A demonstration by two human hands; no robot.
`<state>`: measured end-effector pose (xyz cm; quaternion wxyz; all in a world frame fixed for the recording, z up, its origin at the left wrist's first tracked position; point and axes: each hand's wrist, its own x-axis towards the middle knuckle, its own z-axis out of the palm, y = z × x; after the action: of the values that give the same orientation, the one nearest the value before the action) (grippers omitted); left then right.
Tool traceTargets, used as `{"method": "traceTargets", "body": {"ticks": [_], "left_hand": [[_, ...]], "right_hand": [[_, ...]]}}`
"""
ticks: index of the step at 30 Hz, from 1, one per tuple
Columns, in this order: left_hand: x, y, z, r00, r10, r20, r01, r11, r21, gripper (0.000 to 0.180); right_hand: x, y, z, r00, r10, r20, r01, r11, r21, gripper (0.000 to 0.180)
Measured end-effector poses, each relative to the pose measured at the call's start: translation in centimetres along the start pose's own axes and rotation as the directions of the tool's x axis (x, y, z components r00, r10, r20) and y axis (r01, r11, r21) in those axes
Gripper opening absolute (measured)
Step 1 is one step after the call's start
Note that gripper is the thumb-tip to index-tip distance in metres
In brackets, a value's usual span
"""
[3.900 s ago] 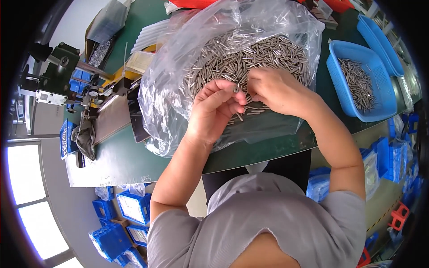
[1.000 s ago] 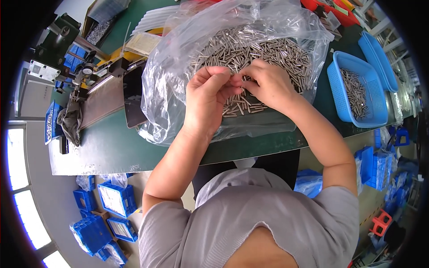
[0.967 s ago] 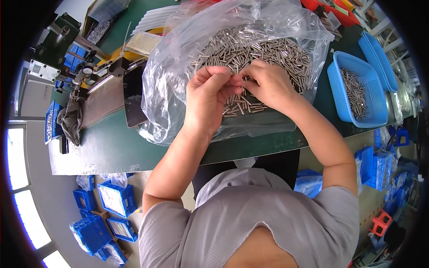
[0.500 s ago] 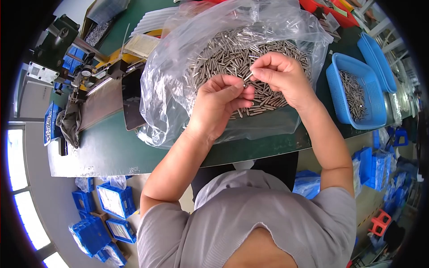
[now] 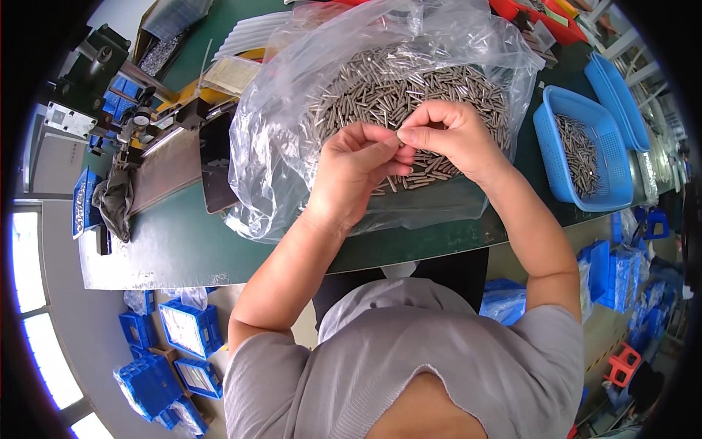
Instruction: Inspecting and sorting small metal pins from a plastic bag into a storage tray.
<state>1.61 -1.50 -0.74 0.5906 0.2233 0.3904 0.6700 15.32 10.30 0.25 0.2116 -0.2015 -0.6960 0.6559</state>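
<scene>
Many slim grey metal pins [image 5: 373,91] lie heaped in a clear plastic bag [image 5: 270,146] spread open on the bench. Over the near side of this heap my two hands meet, fingertips touching. My left hand [image 5: 357,164] is closed in a pinch, thumb against forefinger, around a small metal part that the fingers almost wholly cover. My right hand [image 5: 455,139] pinches a metal pin against it; in this frame the fingertips hide most of that pin.
A blue plastic basket [image 5: 620,172] of similar pins stands at the right, another blue basket [image 5: 614,95] behind it. On the left are a measuring fixture [image 5: 139,117] and a dark flat panel [image 5: 216,164]. Red trays [image 5: 534,14] sit at the back. Blue crates [image 5: 186,325] stand on the floor.
My right hand has moved left, bringing its pin to the part in my left fingers; the gap between the fingertips has closed. My left hand has barely shifted.
</scene>
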Motion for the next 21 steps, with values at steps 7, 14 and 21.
{"method": "traceTargets", "body": {"ticks": [7, 14, 21], "left_hand": [[0.1, 0.3, 0.1, 0.986, 0.1, -0.134, -0.104, 0.994, -0.024, 0.005], [0.4, 0.4, -0.3, 0.979, 0.115, -0.17, -0.126, 0.99, -0.057, 0.009], [0.2, 0.8, -0.5, 0.981, 0.102, -0.163, -0.117, 0.99, -0.084, 0.009]], "right_hand": [[1.0, -0.3, -2.2, 0.981, 0.093, -0.17, -0.007, 0.896, 0.445, 0.012], [1.4, 1.0, -1.9, 0.993, 0.076, -0.095, -0.086, 0.991, -0.106, 0.012], [0.8, 1.4, 1.1, 0.969, -0.241, 0.045, 0.143, 0.404, -0.903, 0.016]]}}
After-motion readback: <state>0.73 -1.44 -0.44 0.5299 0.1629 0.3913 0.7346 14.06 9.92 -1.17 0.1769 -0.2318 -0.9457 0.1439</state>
